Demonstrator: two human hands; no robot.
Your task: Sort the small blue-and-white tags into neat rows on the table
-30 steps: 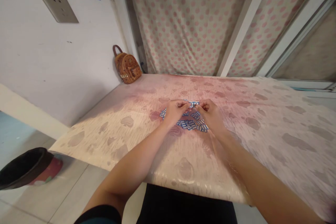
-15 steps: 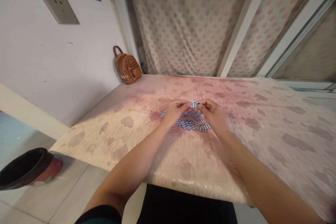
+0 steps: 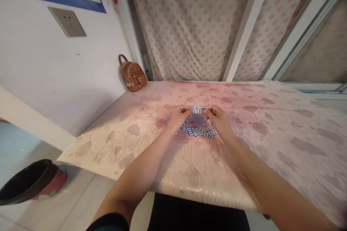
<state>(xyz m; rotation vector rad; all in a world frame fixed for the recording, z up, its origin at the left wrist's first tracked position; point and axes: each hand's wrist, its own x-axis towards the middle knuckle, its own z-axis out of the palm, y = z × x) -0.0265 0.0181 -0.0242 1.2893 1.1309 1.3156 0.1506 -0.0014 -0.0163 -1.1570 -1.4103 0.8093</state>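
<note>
Between my two hands is a short strip of small white pieces with blue edges (image 3: 197, 110), held at both ends above the table. My left hand (image 3: 180, 116) is closed, thumb and forefinger pinching the strip's left end. At the right end, my right hand (image 3: 216, 115) pinches it in the same way. Under and in front of the hands lies a loose pile of similar blue-and-white pieces (image 3: 197, 131), several overlapping. Part of the pile is hidden behind my left hand. The pieces are too small to read any marks.
A patterned cloth covers the table (image 3: 189, 173). A small brown backpack (image 3: 134, 77) stands against the wall at the back left. On the floor at the left is a dark-rimmed bin (image 3: 48, 184). A dotted curtain (image 3: 189, 25) hangs behind the table.
The view has tilted slightly, so everything sits a little lower. The hands stay pinched at the strip's ends, a bit farther apart, and more of the strip shows between them.
</note>
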